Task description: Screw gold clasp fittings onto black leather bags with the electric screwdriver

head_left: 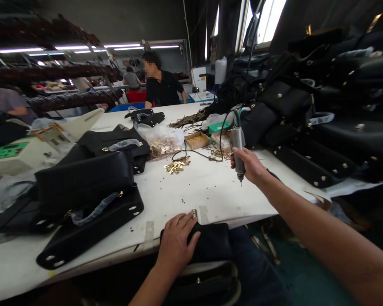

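My right hand (251,165) is wrapped around a grey electric screwdriver (238,146), held upright above the white table with its thin bit pointing down. A black cord runs from its top. At the table's front edge, my left hand (178,240) lies palm down on the flap of a black leather handbag (212,240). Its fingers are stretched out and the thumb is apart. A small gold-coloured metal fitting (194,213) shows at the fingertips on the flap's edge. The lower part of the handbag rests at my lap, partly in shadow.
Gold metal fittings (178,165) lie in a pile on the table (166,195), near a small box (197,140) of tiny parts. Black handbags (86,182) are stacked left, with more bags (284,106) heaped right. A co-worker (162,83) sits across the table.
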`<state>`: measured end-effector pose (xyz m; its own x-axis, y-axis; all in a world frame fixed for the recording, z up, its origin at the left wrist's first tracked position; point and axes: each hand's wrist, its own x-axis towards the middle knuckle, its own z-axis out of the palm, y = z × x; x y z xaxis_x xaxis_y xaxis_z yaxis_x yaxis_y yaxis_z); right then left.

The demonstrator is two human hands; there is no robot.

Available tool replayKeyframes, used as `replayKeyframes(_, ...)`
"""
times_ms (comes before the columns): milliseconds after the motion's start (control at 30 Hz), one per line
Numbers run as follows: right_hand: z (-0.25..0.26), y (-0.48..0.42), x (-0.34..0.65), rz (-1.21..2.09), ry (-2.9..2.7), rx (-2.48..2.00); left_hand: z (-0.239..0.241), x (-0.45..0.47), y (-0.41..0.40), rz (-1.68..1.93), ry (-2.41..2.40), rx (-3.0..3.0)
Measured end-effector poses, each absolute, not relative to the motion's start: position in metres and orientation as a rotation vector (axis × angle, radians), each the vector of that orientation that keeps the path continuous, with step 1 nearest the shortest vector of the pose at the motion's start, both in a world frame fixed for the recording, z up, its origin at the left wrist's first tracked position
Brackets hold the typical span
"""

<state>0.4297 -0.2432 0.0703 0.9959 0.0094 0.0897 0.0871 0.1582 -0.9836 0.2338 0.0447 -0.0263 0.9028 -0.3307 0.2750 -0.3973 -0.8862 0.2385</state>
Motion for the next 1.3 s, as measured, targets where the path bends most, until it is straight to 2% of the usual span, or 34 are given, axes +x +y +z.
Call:
replayKeyframes(100,0.055,-0.250,0.441,-0.274,0.077,-1.516,-0.027,0.235,0.045,0.370,-0.568,2.788)
replayKeyframes(233,0.035,-0.249,0.451,-0.387,0.158,-1.536,-0.027,0.235,0.044,0.405,-0.584,2.811)
replayKeyframes(867,0.004,-0.241,0.468,-0.441,0.229,-1.593,-0.028,0.239,0.044,0.440,-0.610,2.806)
replayKeyframes(1300,0.030,-0.221,0.455,-0.373,0.127,-1.373,-0.026,0.236,0.041,0.406,-0.562,2.785)
